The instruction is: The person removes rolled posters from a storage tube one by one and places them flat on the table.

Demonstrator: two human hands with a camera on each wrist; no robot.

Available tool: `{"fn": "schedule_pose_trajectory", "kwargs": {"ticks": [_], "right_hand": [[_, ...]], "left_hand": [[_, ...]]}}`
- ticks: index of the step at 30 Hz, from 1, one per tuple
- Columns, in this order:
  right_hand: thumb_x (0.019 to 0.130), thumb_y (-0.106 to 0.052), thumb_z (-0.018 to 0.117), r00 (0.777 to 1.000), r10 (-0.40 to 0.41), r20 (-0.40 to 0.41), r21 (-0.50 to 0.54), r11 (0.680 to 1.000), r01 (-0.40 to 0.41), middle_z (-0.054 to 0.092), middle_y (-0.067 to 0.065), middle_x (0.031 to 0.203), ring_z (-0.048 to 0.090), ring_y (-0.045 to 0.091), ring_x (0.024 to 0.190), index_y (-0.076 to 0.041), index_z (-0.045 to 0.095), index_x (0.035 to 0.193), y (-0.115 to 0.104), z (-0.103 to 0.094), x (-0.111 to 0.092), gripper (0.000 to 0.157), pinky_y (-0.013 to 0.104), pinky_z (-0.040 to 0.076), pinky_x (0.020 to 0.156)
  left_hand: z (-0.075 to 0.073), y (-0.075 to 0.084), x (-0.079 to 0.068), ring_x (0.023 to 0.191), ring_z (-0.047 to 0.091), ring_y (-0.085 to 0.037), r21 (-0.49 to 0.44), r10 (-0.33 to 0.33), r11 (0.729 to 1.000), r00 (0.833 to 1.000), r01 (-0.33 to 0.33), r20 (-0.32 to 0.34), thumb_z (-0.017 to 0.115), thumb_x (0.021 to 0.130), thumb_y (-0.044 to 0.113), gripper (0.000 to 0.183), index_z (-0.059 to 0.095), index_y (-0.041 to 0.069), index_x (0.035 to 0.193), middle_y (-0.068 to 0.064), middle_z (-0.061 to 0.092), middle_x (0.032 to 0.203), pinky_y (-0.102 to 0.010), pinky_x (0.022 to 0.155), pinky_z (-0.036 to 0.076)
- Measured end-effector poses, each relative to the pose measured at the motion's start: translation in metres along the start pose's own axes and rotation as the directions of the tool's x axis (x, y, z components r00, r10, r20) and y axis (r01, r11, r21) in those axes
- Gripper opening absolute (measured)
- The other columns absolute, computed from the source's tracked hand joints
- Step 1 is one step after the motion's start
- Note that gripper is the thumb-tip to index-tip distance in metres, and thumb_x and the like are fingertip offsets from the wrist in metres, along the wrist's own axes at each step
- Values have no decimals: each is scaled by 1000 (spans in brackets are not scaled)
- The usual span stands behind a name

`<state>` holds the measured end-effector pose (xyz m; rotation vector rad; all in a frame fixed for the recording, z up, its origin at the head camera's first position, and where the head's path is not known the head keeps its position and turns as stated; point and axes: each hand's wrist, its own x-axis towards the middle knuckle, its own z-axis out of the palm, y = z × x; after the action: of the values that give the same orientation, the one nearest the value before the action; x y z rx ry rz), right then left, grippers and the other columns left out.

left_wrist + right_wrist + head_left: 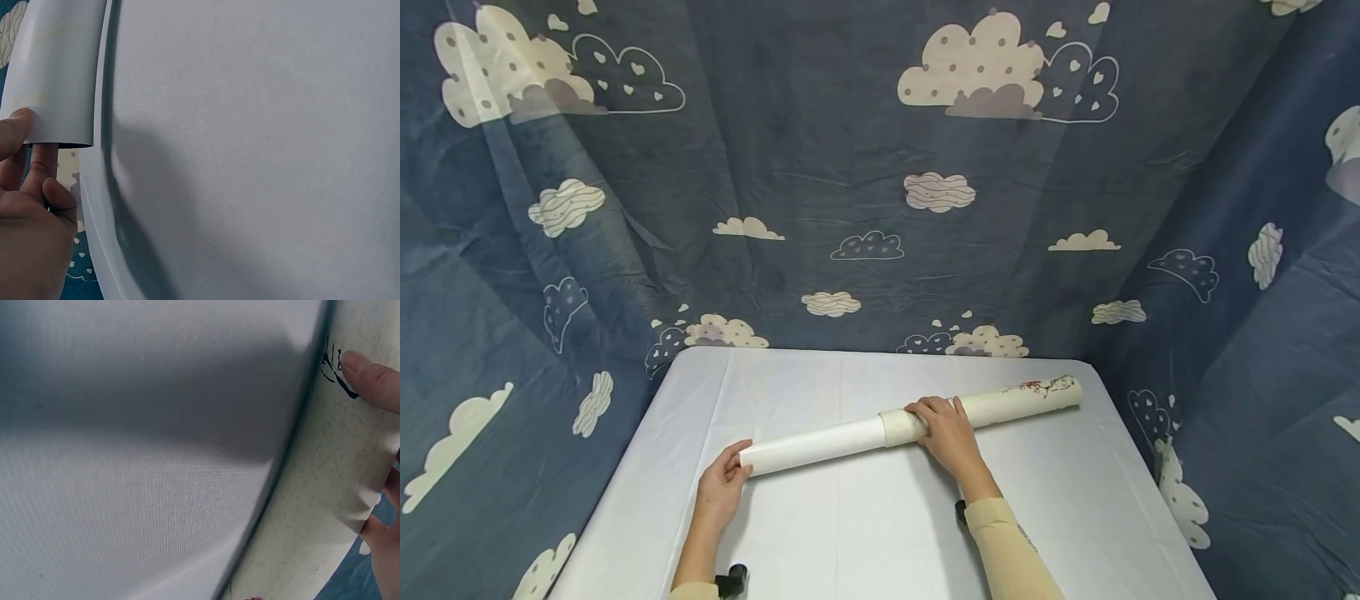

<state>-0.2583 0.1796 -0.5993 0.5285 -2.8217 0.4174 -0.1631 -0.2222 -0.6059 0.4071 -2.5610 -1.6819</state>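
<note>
A long roll lies slantwise in the head view: a white tube [816,444] at the left and a cream sleeve-like roll [1011,407] with red and dark branch-like print at the right. My left hand [721,487] pinches the white tube's open left end, thumb outside and at least one finger reaching inside the rim, as the left wrist view [37,206] shows. Farther right, my right hand [951,437] grips the cream roll near where it meets the white part. In the right wrist view the thumb [375,384] presses beside a black printed twig, fingers around the far side.
Under the roll is a table with a white cloth [820,533], its far corners rounded. Dark blue curtains [850,150] with cloud prints hang behind and at both sides. A small black device [732,581] sits at the left wrist, another [961,512] at the right.
</note>
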Motion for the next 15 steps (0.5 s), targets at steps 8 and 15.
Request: {"fn": "schedule_pose_trajectory", "kwargs": {"ticks": [8, 15], "right_hand": [[72, -8, 96, 1000, 13, -6, 6, 1000, -13, 70, 3, 132, 63, 29, 133, -27, 71, 129, 2, 1, -1, 66, 68, 34, 122], [73, -7, 96, 1000, 13, -7, 8, 1000, -13, 70, 3, 132, 63, 30, 132, -27, 71, 129, 2, 1, -1, 64, 68, 34, 122]], "left_hand": [[-2, -1, -1, 120, 70, -30, -6, -4, 1000, 1000, 4, -5, 61, 104, 1, 45, 59, 6, 148, -27, 69, 136, -5, 79, 48], [-2, -3, -1, 111, 69, -18, -3, -4, 1000, 1000, 4, -8, 61, 104, 1, 44, 60, 7, 148, -26, 70, 135, -8, 79, 49]]}}
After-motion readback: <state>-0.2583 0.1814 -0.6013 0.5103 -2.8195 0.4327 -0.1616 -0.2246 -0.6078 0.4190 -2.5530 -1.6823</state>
